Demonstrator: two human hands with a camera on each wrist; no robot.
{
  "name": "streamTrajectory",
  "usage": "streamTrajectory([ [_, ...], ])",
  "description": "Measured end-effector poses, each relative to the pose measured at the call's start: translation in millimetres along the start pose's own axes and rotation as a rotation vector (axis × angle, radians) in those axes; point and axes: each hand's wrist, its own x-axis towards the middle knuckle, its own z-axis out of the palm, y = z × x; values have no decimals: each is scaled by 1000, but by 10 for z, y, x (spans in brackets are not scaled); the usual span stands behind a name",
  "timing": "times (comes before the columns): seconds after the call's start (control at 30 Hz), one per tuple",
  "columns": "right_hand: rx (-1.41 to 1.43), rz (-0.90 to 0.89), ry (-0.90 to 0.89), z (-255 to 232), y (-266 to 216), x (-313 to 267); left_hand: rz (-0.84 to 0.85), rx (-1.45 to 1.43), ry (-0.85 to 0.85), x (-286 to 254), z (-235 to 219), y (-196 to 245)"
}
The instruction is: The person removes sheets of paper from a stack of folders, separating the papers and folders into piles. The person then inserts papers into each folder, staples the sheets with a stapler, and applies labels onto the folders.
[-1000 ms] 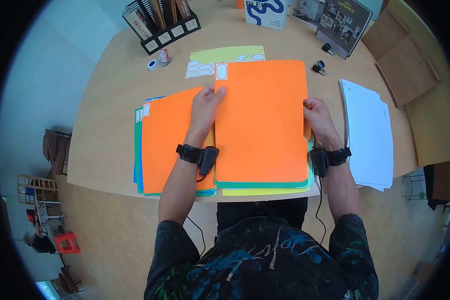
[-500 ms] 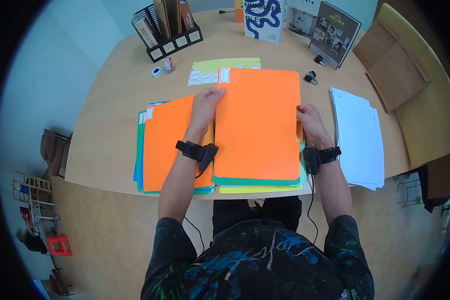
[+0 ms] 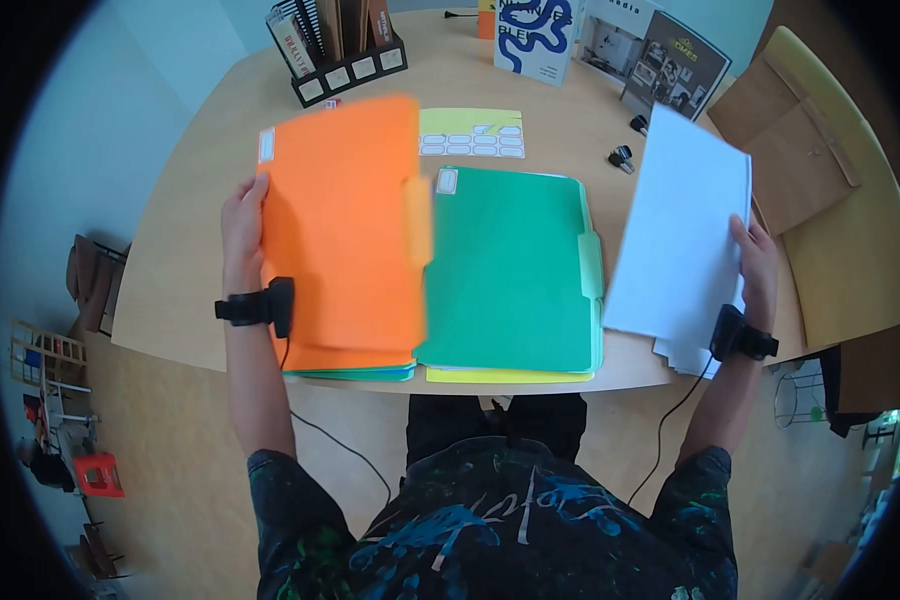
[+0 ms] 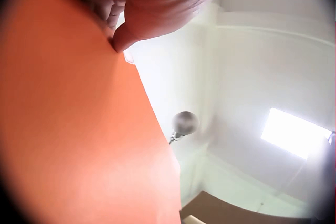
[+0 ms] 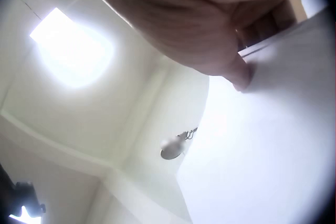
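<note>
Pinched at its left edge between the thumb and fingers of the left hand (image 3: pixel 242 230), a bright orange rectangular card folder (image 3: pixel 340 230) lies above a stack of coloured folders (image 3: pixel 360 374) at the left of the table. The grip is closed to the folder's thickness; in the left wrist view the thumb presses the orange face, with the fingers partly hidden behind. A white label (image 3: pixel 267 145) marks the folder's upper left corner, and a yellow-orange tab (image 3: pixel 419 220) projects at its right edge. Whether its lower edge touches the stack cannot be told.

Similarly closed, the right hand (image 3: pixel 758 260) holds a batch of white rectangular paper sheets (image 3: pixel 680 220) by the right edge, thumb on the near face. The batch is tilted, over further white sheets (image 3: pixel 685 358) at the right of the table.

Between the two lies a green rectangular card folder (image 3: pixel 510 270) with its own white label (image 3: pixel 447 181); a yellow folder edge (image 3: pixel 510 376) shows below it, nearest the person. Beyond stand a pale yellow-green sheet of white labels (image 3: pixel 475 145) and, farther right, two black metal clips (image 3: pixel 621 158).
</note>
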Motion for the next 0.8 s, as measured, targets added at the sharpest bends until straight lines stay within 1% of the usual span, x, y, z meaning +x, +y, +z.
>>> streamTrajectory([
  [0.03,-37,-13,40,-193,180,76,-1,-8,1,58,-152,-118],
  [0.07,-75,-24,77,-343,345,136,-48,131,3,108,-303,-277],
  [0.1,-80,-29,78,-448,463,174,-93,269,4,150,-406,-430],
  [0.13,-228,25,131,-534,577,192,-95,264,3,175,-474,-593],
  [0.17,-375,82,185,-602,701,206,-109,333,4,176,-511,-721],
  [0.2,-375,82,187,-647,833,230,-121,402,5,204,-552,-827],
  [0.23,-503,113,219,-675,969,266,-120,402,5,199,-540,-848],
  [0.27,-631,144,249,-688,1127,304,-59,586,22,175,-516,-866],
  [0.3,-758,102,386,-684,1350,346,2,770,41,140,-488,-874],
  [0.33,-759,98,381,-589,1236,293,-2,770,46,106,-440,-823],
  [0.4,-1226,159,592,-169,713,23,231,1170,68,40,-261,-579],
  [0.43,-1222,159,588,-73,598,7,230,1174,71,-3,-131,-461],
  [0.5,-1155,-41,468,101,423,81,60,548,-178,-121,246,-232],
  [0.57,-789,-233,336,398,387,158,-136,280,-368,-293,698,-27],
  [0.6,-668,-281,213,651,147,65,-128,273,-470,-390,919,-13],
  [0.63,-516,-324,107,876,51,61,-117,265,-571,-463,1102,3],
  [0.67,-430,-347,58,1146,-31,31,-115,267,-571,-477,1249,-56],
  [0.7,-304,-380,-37,1355,14,62,-60,342,-588,-463,1387,-197],
  [0.73,-198,-311,-148,1550,45,83,-2,417,-610,-441,1493,-324],
  [0.77,-159,-294,-210,1712,103,95,0,423,-620,-424,1567,-427],
  [0.8,-158,-285,-205,1820,114,38,-2,445,-571,-420,1619,-532],
])
